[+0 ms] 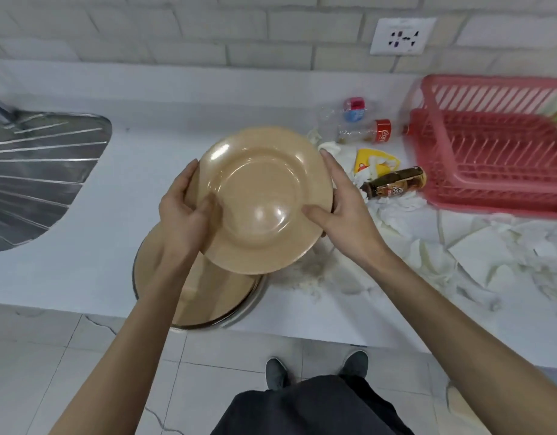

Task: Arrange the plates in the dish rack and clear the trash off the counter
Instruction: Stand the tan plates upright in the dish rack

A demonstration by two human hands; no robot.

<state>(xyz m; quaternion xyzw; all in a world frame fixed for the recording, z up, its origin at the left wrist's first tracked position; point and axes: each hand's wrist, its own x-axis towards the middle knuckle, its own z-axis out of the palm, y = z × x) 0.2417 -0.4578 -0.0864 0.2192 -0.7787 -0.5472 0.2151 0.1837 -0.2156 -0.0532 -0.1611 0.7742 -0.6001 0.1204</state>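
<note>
I hold a tan plate point(264, 196) up over the white counter, tilted toward me. My left hand point(184, 208) grips its left rim and my right hand point(343, 202) grips its right rim. Below it a stack of tan plates point(208, 290) rests at the counter's front edge, partly hidden by my left forearm. A pink dish rack point(490, 158) stands at the right. Trash lies between the plate and the rack: a clear cola bottle point(365, 133), a brown drink bottle point(396, 183), a yellow wrapper point(376, 160) and crumpled white tissue point(405, 215).
A steel sink drainboard point(41, 171) sits at the left. A small bottle with a pink cap point(354, 108) lies near the wall. More crumpled paper point(506, 246) spreads across the counter's right side. A wall socket point(402, 36) is above. My shoes point(318, 370) stand on the tiled floor.
</note>
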